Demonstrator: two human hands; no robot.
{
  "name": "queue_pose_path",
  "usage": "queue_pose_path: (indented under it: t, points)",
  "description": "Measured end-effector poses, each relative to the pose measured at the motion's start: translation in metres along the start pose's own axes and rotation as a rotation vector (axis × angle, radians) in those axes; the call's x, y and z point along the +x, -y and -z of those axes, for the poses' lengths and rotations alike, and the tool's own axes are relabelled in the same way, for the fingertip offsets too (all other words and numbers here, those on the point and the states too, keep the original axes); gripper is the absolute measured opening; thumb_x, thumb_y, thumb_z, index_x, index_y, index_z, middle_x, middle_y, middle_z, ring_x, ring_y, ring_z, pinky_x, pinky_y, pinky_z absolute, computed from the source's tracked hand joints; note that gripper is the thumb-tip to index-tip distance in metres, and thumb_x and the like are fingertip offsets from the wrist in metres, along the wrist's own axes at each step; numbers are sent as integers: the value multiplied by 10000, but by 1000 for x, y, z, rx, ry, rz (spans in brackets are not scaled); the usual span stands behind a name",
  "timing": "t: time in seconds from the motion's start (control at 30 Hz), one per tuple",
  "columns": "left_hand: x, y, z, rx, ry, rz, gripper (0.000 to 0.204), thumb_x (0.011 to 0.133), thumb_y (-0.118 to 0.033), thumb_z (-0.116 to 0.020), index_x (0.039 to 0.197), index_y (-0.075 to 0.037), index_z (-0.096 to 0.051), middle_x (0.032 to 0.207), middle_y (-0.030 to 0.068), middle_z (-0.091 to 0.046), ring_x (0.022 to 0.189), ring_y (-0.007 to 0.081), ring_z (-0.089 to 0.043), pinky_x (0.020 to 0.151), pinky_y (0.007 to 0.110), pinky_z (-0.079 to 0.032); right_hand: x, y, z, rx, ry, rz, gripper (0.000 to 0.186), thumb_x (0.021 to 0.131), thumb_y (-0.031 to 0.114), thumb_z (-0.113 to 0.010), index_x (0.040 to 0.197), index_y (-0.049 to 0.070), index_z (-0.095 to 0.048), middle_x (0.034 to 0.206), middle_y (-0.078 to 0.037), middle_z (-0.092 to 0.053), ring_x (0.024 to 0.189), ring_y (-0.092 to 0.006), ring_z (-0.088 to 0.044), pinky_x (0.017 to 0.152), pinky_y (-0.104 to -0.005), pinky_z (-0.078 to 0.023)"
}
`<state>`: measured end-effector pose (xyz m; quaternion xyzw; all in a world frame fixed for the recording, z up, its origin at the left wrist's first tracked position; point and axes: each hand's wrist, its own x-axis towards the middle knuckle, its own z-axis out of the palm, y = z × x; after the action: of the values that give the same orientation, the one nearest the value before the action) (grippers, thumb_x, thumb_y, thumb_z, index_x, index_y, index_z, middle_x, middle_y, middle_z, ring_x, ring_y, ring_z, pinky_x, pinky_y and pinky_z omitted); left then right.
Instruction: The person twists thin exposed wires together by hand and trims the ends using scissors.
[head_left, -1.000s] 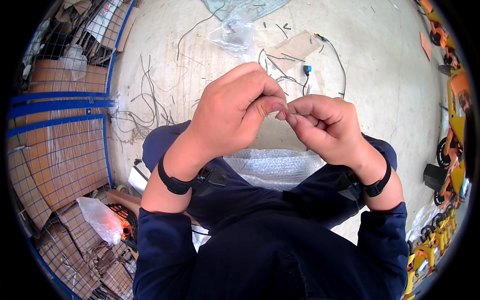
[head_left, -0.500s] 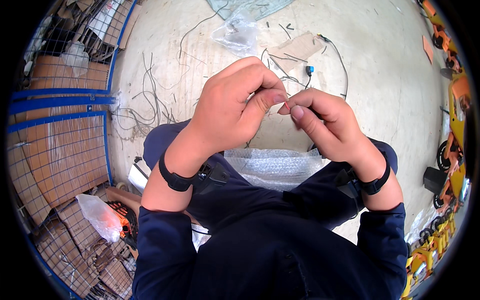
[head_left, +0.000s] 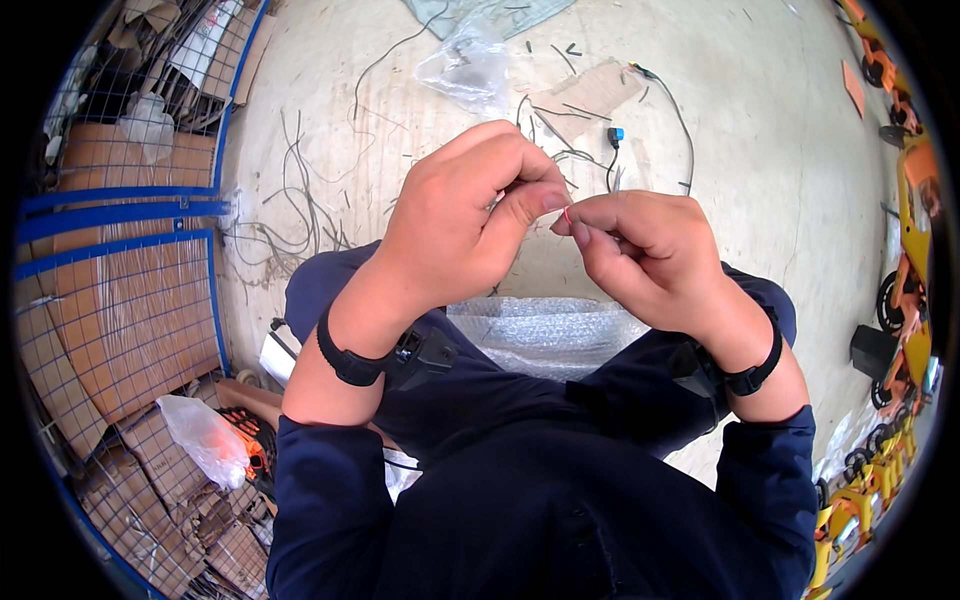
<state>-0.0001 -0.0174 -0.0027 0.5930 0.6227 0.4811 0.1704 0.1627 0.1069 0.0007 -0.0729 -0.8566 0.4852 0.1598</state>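
Note:
A thin red wire (head_left: pixel 567 214) shows as a short bit between my fingertips, in front of my body. My left hand (head_left: pixel 450 220) is closed, its thumb and forefinger pinched at the upper end of the wire. Thumb and forefinger of my right hand (head_left: pixel 655 255) pinch close to the wire's lower end. The two hands' fingertips nearly touch. Behind the right forefinger a small grey pointed thing (head_left: pixel 617 178) sticks up; I cannot tell whether that hand holds it. Bubble wrap (head_left: pixel 540 330) lies below the hands, between my legs.
On the floor ahead lie a cardboard piece (head_left: pixel 590 100), a black cable with a blue connector (head_left: pixel 616 135), and a clear plastic bag (head_left: pixel 465 70). Loose dark cables (head_left: pixel 305 190) spread to the left. A blue-framed mesh cage (head_left: pixel 120 205) stands left; yellow-orange wheeled machines (head_left: pixel 915 240) line the right.
My right hand has turned a little and its fingers have curled in, with the fingertips slightly lower and farther left. The grey pointed thing now shows above it. My left hand keeps its pinch.

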Motion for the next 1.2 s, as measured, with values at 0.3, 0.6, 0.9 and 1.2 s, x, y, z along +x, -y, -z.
queue_pose_path:
  t: [0.3, 0.6, 0.9, 1.2]
  points:
    - [-5, -6, 1, -170, 19, 46, 73, 868, -65, -616, 824, -8, -607, 774, 48, -560, 660, 106, -515, 566, 222, -386, -5, 8, -3, 416, 41, -195, 121, 860, 42, -607, 937, 8, -693, 789, -45, -682, 687, -44, -591, 608, -203, -472]
    - [-7, -6, 6, -219, 10, 74, 84, 882, -81, -608, 838, -9, -611, 777, 46, -566, 665, 106, -519, 588, 226, -397, -3, 8, -5, 574, 96, -261, 140, 898, 69, -610, 1000, 19, -693, 852, -19, -675, 708, -36, -555, 624, -208, -463]
    - [-4, -2, 2, -107, -18, 161, 60, 861, -70, -627, 841, -16, -612, 782, 43, -584, 712, 124, -536, 645, 243, -422, 6, -17, -9, -5, 3, 177, 78, 909, 73, -576, 910, 13, -627, 820, -88, -635, 741, -141, -592, 626, -262, -455]
    - [2, 0, 0, 171, -221, -100, 85, 819, -72, -669, 869, -20, -625, 838, 76, -622, 760, 206, -582, 698, 276, -466, 1, -8, 1, 539, -15, -279, 168, 959, 130, -527, 960, -12, -615, 787, -35, -598, 705, -103, -545, 614, -248, -454]
